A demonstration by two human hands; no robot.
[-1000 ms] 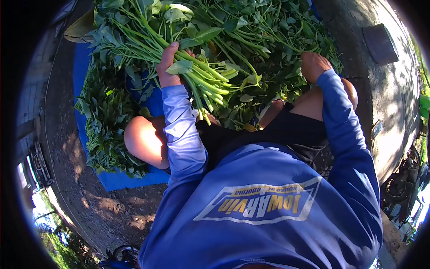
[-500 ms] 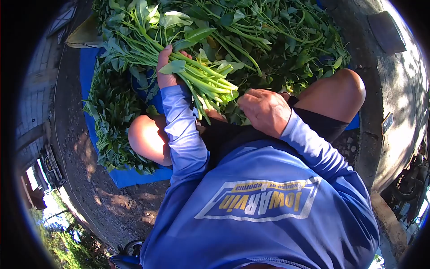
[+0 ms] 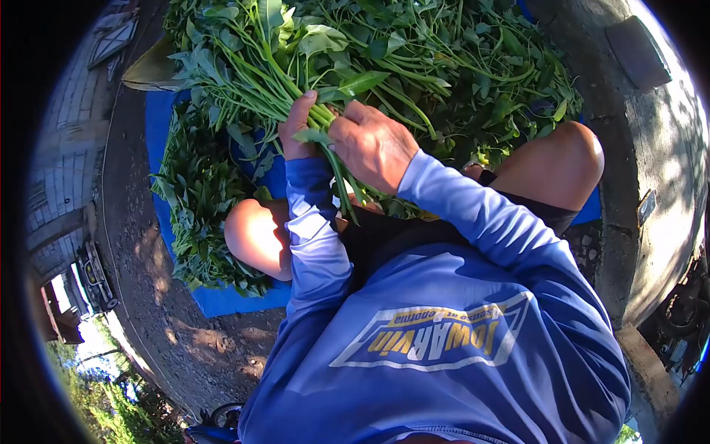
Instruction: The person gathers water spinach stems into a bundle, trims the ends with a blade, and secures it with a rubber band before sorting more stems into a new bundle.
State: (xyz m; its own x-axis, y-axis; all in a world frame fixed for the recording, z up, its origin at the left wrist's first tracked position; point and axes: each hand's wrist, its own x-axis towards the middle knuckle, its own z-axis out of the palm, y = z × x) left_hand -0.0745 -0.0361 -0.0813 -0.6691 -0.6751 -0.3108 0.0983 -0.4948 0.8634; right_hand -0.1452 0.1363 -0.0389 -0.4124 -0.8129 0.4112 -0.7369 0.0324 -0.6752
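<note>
My left hand [image 3: 298, 129] is wrapped round a bunch of water spinach [image 3: 275, 83], its thumb lying along the pale green stems. The leafy end fans out away from me, over the larger heap. On the stem ends rests my right hand [image 3: 376, 146], fingers curled over them close beside the left hand, hiding most of the cut ends. A few loose stems [image 3: 343, 185] hang down below the hands toward my lap.
A big heap of leafy greens [image 3: 481, 74] spreads across a blue sheet [image 3: 244, 302] in front of me. More greens [image 3: 207, 214] are piled at the left by my knee [image 3: 257, 238]. At the right runs a concrete ledge [image 3: 665, 148].
My right hand has moved left and forward from beside the stems onto their ends. The left hand and bunch have shifted slightly right in view.
</note>
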